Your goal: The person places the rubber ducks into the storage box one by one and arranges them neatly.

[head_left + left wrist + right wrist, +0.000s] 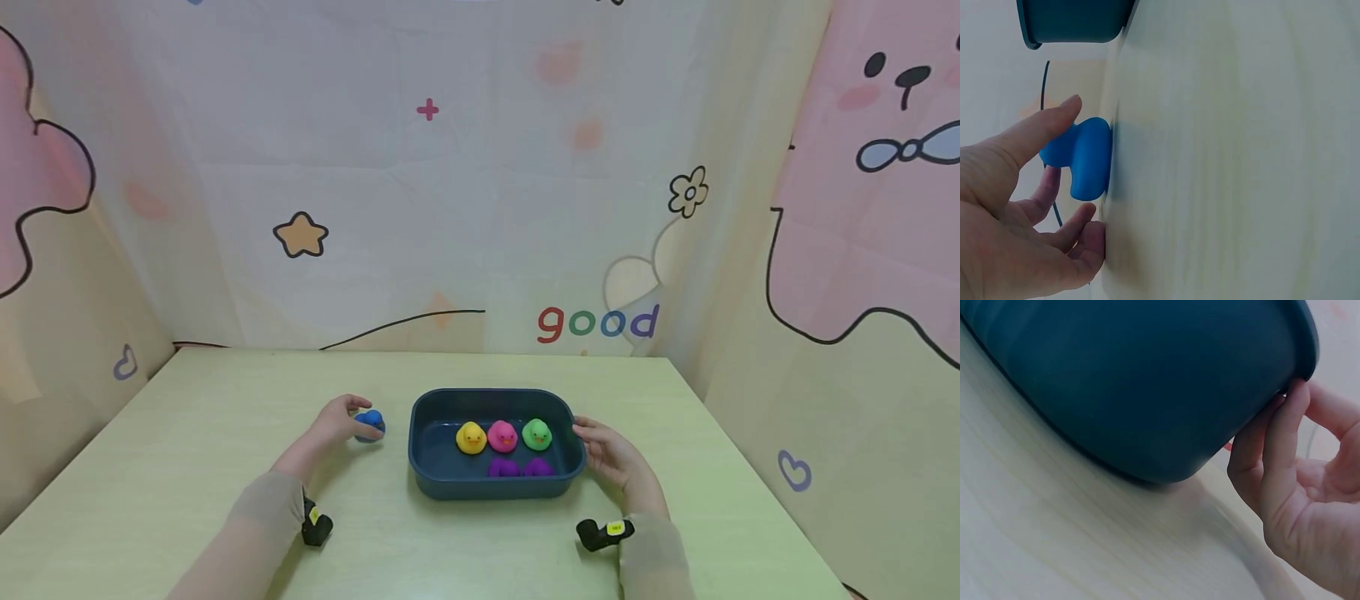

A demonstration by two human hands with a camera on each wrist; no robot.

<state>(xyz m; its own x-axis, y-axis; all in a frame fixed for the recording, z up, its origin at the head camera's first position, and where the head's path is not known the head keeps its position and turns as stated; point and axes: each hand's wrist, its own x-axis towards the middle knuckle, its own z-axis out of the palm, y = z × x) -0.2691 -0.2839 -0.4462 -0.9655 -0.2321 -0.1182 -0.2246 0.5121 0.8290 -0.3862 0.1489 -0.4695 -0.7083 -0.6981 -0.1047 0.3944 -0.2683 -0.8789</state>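
Observation:
My left hand has its thumb and fingers around a blue toy duck, which sits on the table left of a dark blue-green bin. In the left wrist view the thumb lies against the upper side of the duck, and the lower fingers are bent beside it. At the bin's right end, my right hand pinches the rim, as the right wrist view also shows at the bin wall. Inside stand a yellow duck, a pink duck and a green duck.
Two purple toys lie near the bin's front wall, which partly hides them. The pale wooden table ends at a printed cloth backdrop behind and at both sides. A black wrist device is on each forearm.

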